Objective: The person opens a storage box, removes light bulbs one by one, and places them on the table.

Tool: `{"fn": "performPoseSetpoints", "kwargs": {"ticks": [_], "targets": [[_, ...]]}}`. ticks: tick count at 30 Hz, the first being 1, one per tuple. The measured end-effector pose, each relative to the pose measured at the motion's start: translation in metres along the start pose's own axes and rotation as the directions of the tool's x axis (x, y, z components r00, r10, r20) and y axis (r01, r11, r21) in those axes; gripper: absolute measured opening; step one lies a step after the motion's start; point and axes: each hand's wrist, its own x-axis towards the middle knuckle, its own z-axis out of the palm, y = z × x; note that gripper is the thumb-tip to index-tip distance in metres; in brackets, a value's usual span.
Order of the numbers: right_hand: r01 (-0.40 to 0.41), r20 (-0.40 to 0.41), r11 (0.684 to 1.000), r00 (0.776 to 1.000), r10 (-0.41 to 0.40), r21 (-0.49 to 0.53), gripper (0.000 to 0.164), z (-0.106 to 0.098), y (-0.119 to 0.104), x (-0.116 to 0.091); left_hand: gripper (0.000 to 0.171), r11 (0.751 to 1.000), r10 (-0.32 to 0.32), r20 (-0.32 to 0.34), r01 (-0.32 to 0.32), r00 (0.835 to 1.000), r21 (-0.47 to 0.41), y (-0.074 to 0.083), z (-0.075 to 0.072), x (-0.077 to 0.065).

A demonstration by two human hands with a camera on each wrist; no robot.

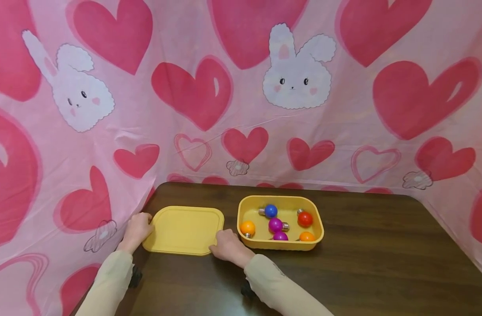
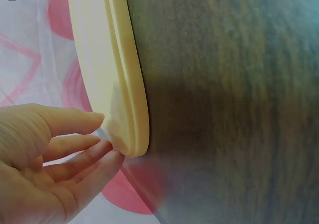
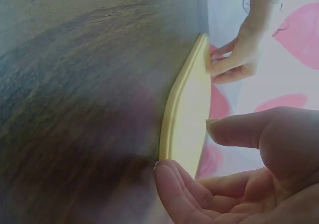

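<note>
Left hand (image 1: 135, 230) (fingers relaxed) touches lid (image 1: 183, 231).

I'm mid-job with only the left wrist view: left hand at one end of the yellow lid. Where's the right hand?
Observer: In the head view, the right hand is at the lid's opposite end; the lid lies between both hands.
Operator: Anything close by on that side?
Observer: Yes, a yellow box stands just right of the lid.
Operator: What's in it?
Observer: Bulbs: one blue bulb, one red bulb, two purple bulbs, two orange bulbs.
</note>
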Motion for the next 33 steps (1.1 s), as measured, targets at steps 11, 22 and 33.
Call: {"fn": "performPoseSetpoints", "kwargs": {"ticks": [11, 22, 33], "targets": [[0.187, -0.1, 0.98, 0.978, -0.18, 0.063, 0.026, -0.015, 0.009, -0.015, 0.025, 0.991, 0.128, -0.081, -0.13, 0.989, -0.032, 0.02, 0.002, 0.005], [0.263, -0.183, 0.96, 0.953, -0.242, 0.098, 0.023, -0.035, 0.024, -0.032, 0.025, 0.953, 0.272, -0.177, -0.291, 0.946, -0.086, 0.071, 0.007, 0.003], [0.265, -0.27, 0.962, 0.933, -0.238, 0.068, 0.019, -0.052, 0.046, -0.041, 0.029, 0.903, 0.381, -0.187, -0.408, 0.906, -0.136, 0.126, 0.012, -0.001]]}}
